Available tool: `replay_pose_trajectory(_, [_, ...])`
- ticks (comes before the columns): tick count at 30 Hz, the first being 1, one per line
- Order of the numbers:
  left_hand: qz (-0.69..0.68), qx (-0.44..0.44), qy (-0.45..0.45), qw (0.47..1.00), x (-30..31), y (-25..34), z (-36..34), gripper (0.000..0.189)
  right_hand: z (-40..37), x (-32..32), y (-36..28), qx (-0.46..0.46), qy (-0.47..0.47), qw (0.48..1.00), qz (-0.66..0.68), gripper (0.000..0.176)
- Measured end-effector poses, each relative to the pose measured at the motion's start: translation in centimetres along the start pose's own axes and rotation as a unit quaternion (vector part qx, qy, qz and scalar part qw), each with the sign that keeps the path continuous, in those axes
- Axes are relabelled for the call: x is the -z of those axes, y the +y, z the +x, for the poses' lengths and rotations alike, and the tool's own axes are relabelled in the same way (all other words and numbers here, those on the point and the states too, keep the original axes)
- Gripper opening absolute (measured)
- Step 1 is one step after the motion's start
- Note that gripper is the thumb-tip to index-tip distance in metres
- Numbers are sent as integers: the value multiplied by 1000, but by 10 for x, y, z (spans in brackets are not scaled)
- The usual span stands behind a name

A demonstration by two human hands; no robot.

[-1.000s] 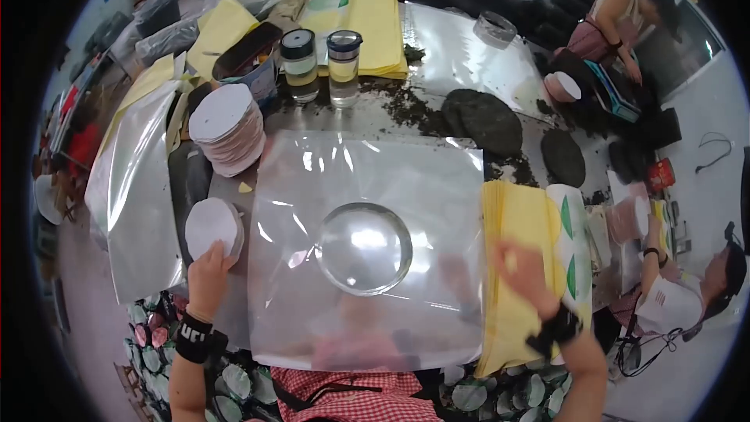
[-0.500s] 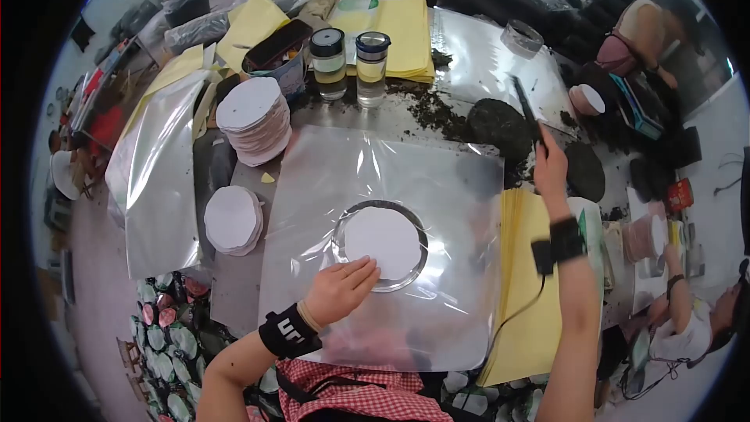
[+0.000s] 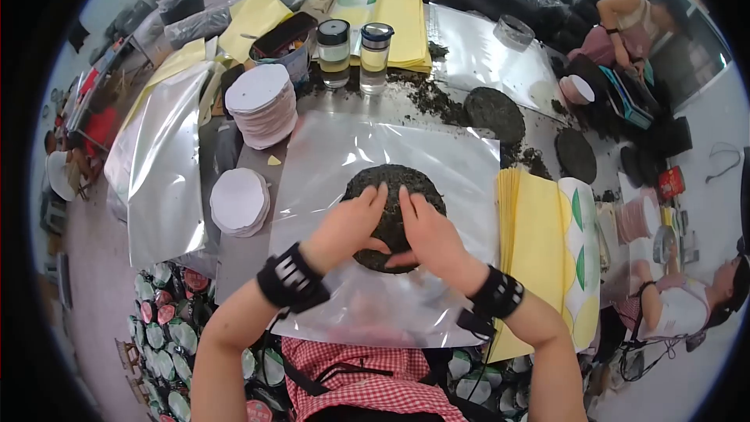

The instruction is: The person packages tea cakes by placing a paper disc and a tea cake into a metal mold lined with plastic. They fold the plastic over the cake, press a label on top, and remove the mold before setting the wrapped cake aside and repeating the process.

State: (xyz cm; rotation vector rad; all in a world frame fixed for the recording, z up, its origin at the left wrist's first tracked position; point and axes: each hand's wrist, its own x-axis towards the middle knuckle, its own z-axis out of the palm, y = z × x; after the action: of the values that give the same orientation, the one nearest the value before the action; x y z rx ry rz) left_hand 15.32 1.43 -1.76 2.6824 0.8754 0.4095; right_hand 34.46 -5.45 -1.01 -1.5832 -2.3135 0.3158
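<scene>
A dark, round tea cake (image 3: 394,223) lies on the clear plastic sheets (image 3: 312,164) in front of me. On the left half of the cake rests my left hand (image 3: 344,227), its fingers stretched out and thumb apart. My right hand (image 3: 433,241) lies on the right half in the same way, fingers extended and thumb pointing inward. Both hands touch the top face of the cake. The white paper disc and metal ring are hidden from view.
Stacks of white paper discs (image 3: 262,105) stand left. Yellow paper (image 3: 531,266) lies right. Two lidded glasses, a cup (image 3: 333,55) and a tumbler (image 3: 373,62), stand behind, near crumbled tea. Two more tea cakes (image 3: 496,116) lie back right. Other people (image 3: 687,309) sit at right.
My right hand has come back from the far right with the tea cake and laid it at the centre. The paper disc and ring are covered. My left hand has moved onto the cake.
</scene>
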Motion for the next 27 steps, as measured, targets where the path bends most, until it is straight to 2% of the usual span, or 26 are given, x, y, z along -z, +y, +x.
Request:
replay_pose_trajectory(1, [-3, -2, 2, 1000, -9, 2, 5, 95, 12, -7, -1, -89, -74, 990, -75, 72])
replay_pose_trajectory(2, [42, 40, -83, 995, -23, 1, 11, 110, 17, -25, -2, -89, -75, 990, -80, 72])
replay_pose_trajectory(3, [88, 83, -168, 978, -32, -2, 17, 125, 22, -49, 2, -95, -67, 977, -177, 70])
replay_pose_trajectory(4, [86, 82, -168, 979, -36, -6, 21, 125, 26, -68, 9, -101, -58, 956, -268, 67])
replay_pose_trajectory(5, [91, 85, -159, 979, -42, -9, 20, 128, 27, -79, 16, -88, -13, 961, -263, 64])
replay_pose_trajectory(8, [85, 99, -174, 976, -52, -7, 17, 129, 28, -79, 19, -78, -45, 969, -231, 62])
replay_pose_trajectory(10, [102, 99, -145, 979, -60, -7, 15, 127, 28, -89, 21, -85, -46, 965, -242, 64])
replay_pose_trajectory(11, [113, 110, -115, 981, -64, -4, 13, 106, 28, -96, 22, -94, -20, 972, -215, 61])
replay_pose_trajectory(12, [111, 107, -117, 981, -78, -10, 13, 106, 28, -103, 23, -103, 8, 977, -187, 57])
replay_pose_trajectory(13, [82, 136, -118, 980, -98, -23, 13, 92, 30, -111, 29, -119, -19, 987, -105, 47])
replay_pose_trajectory(14, [53, 169, -120, 977, -108, -30, 11, 79, 29, -114, 30, -122, -21, 987, -102, 47])
replay_pose_trajectory(15, [87, 129, -110, 982, -101, -28, 12, 59, 31, -113, 31, -125, -7, 988, -89, 44])
replay_pose_trajectory(17, [120, 45, -110, 986, -85, -30, 9, 62, 30, -112, 28, -132, 8, 988, -79, 39])
replay_pose_trajectory(18, [114, 2, -93, 989, -77, -34, 6, 63, 29, -114, 26, -116, 17, 987, -114, 27])
replay_pose_trajectory(19, [96, 65, -166, 979, -67, -26, 9, 67, 27, -111, 27, -101, 11, 989, -103, 29])
replay_pose_trajectory(20, [100, 64, -165, 979, -58, -18, -3, 67, 26, -107, 28, -85, 9, 991, -98, 31])
replay_pose_trajectory(21, [57, 66, -152, 985, -50, -10, -13, 72, 29, -106, 26, -111, -9, 988, -106, 42])
replay_pose_trajectory(22, [13, 63, -141, 988, -41, -1, -23, 78, 28, -105, 26, -113, -15, 988, -106, 62])
replay_pose_trajectory(24, [-106, 22, 14, 994, -3, 26, -76, 63, 26, -88, 19, -93, -55, 990, -88, 88])
replay_pose_trajectory(25, [-39, 10, 42, 998, 10, 43, -102, 52, 26, -89, 22, -93, -50, 990, -88, 88])
replay_pose_trajectory(26, [29, -1, 67, 997, 19, 53, -124, 42, 27, -93, 24, -100, -52, 989, -95, 96])
replay_pose_trajectory(27, [32, -2, 62, 998, 19, 44, -142, 42, 27, -98, 23, -107, -56, 988, -100, 103])
